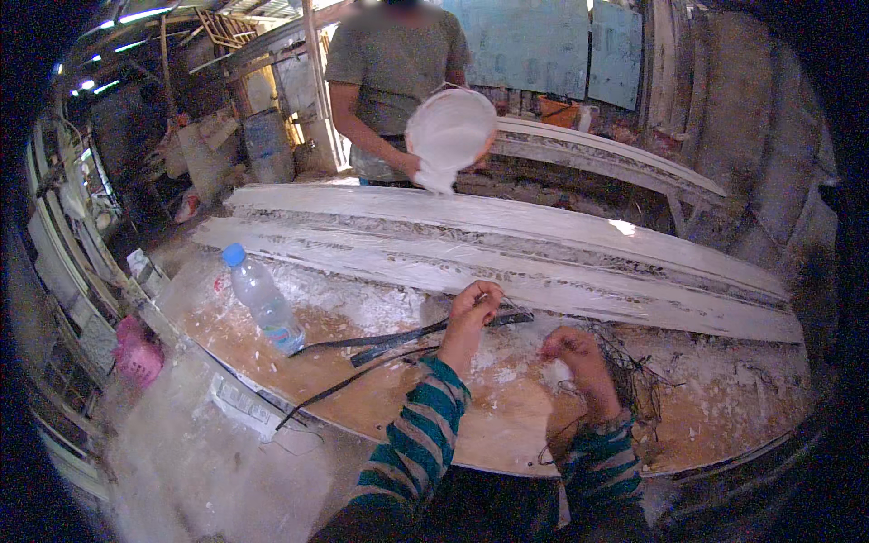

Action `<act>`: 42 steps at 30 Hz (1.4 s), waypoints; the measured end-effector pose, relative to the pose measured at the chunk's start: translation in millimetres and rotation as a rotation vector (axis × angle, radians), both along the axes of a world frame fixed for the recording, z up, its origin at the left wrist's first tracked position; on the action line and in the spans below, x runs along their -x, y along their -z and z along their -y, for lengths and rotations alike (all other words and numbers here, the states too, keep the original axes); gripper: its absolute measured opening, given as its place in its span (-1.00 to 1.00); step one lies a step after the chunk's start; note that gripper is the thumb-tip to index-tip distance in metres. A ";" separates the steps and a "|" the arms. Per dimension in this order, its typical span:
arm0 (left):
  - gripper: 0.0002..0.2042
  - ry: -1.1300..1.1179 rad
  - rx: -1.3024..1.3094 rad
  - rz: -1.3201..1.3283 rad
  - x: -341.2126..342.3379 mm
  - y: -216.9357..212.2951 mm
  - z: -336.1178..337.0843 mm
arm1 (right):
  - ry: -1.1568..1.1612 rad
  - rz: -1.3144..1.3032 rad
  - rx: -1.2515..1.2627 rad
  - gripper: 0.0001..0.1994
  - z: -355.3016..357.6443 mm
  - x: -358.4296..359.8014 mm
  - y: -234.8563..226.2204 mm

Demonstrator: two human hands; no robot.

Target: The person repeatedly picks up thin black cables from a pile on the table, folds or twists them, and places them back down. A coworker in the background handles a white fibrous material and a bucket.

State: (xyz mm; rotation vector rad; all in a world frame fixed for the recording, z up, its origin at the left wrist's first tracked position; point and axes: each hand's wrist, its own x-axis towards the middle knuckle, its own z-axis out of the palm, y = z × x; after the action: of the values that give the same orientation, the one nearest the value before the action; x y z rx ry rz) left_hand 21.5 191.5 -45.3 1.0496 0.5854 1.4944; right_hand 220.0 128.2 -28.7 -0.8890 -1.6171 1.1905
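My left hand is raised over the wooden board, fingertips pinched together, and what lies between them is too small to make out. Black strips stretch on the board beside and behind it. To its right, my right hand has its fingers curled inward in a pinch, and I cannot make out what they hold. A tangle of thin black strands lies just right of that hand. Some white powder and scraps are scattered on the board between the two hands.
Long white-coated moulding strips cross the table beyond my hands. A water bottle with a blue cap stands at the left. Across the table a person tips a bucket of white material. A power strip lies by the left edge.
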 end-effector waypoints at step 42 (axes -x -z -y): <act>-0.88 -0.621 -0.121 -1.126 153.0 -46.7 125.1 | 0.545 0.282 -0.232 -0.76 -2.2 -50.1 -17.0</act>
State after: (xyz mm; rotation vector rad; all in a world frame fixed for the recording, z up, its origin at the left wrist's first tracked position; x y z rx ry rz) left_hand -131.5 66.4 1.4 1.9090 1.7396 1.3303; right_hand 270.0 130.4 -11.7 -1.2805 -1.5459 0.5065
